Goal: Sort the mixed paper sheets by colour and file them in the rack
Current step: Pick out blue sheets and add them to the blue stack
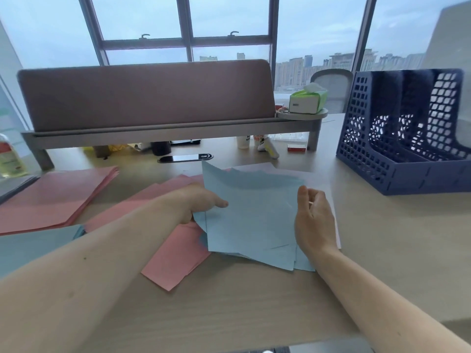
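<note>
Two bare hands, left hand (201,202) and right hand (314,220), over one desk (382,238); pink sheets (56,197) (173,256) in two piles; blue sheets (254,217) (33,245) in two batches; one dark blue rack (397,174); two cups (243,141) (258,140); one tissue pack (307,100); one bottle (9,159); one small red box (296,148); one mesh chair (331,82).

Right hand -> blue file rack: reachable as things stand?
Probably yes. The right hand sits at the right edge of the blue sheets, and nothing stands on the desk between it and the file rack, further right and back. The left hand grips the sheets.
</note>
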{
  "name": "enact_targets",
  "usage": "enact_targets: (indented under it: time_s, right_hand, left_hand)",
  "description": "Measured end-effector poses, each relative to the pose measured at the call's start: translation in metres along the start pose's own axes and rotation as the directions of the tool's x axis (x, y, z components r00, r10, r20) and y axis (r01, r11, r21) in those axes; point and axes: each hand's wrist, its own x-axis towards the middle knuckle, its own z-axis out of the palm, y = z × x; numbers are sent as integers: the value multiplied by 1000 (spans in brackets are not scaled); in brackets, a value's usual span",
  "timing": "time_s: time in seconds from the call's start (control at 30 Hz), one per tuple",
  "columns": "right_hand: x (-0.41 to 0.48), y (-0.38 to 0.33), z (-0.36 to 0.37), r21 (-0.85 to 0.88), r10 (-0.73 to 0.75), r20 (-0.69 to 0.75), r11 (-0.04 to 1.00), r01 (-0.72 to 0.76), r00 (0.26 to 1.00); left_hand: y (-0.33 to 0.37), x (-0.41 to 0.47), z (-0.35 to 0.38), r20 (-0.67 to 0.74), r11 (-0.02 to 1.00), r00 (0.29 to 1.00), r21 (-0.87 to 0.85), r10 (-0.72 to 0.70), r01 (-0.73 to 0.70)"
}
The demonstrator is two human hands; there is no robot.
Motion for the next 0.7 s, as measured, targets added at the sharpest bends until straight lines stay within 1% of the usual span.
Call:
enact_targets:
  time_s: [0.1,0.2,0.33,0.4,0.47,0.53,0.57,0.6,0.63,0.7]
  right_hand:
    - [0,1,0,-6,-16,-7,1000,16,1000]
    - [0,2,0,0,-21,-20,1000,21,1000]
    - [-1,1,1,-10,-30,-18,1000,30,999]
    - [-2,0,0,-13,-40,-20,999,39,999]
    - [-2,0,0,-23,-46,-18,999,46,999]
    - [-3,0,-1,-32,-54,0,998,54,999]
    - [-5,-1,-1,-38,-62,17,997,63,998]
    - [-6,-3,-2,-50,-77,29,996,79,997]
    - [-8,-5,-2,-73,-103,28,992,105,994]
    - [-9,-10,-1,-96,-154,18,983,155,988]
  left_hand:
    - [3,2,1,50,997,996,-29,-77,78]
    - [4,3,-1,73,993,991,-37,-110,113]
    - [7,2,2,45,997,996,-9,-72,72]
    - [6,-1,6,67,999,997,-28,-41,43]
    - [3,-6,10,73,999,996,1,41,-41]
    - [-3,-13,13,21,977,983,110,182,-183]
    - [-7,-20,14,-25,955,965,153,261,-254]
    - [-10,-27,13,-84,934,939,171,332,-315]
    - [-14,-35,11,-146,912,905,155,400,-379]
    - [-23,-52,5,-262,870,833,61,487,-489]
